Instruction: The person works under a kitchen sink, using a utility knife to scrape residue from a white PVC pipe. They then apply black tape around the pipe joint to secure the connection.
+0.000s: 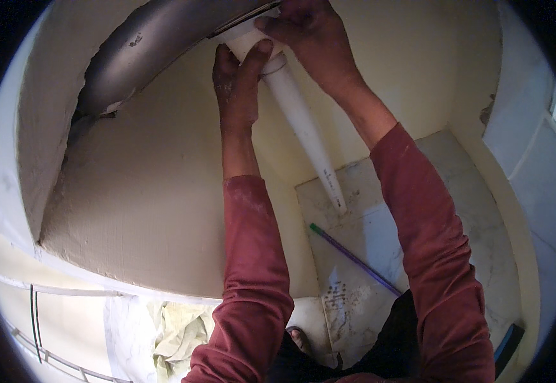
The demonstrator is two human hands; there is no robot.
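Note:
A white plastic drain fitting sits high in view, against the underside of a dark metal sink basin. My left hand is closed round its lower part, thumb on the near side. From the right, my right hand grips its upper edge with the thumb pressed to it; the other fingers run partly out of the picture. Below the fitting, a long white plastic pipe slants down to the right toward the tiled floor. How the fitting meets the sink is hidden by my hands.
A purple stick with a green end lies on the marble tiles by my legs. Plastered walls close in on the left and behind. A crumpled pale cloth or sheet is at lower left, a dark blue-edged object at lower right.

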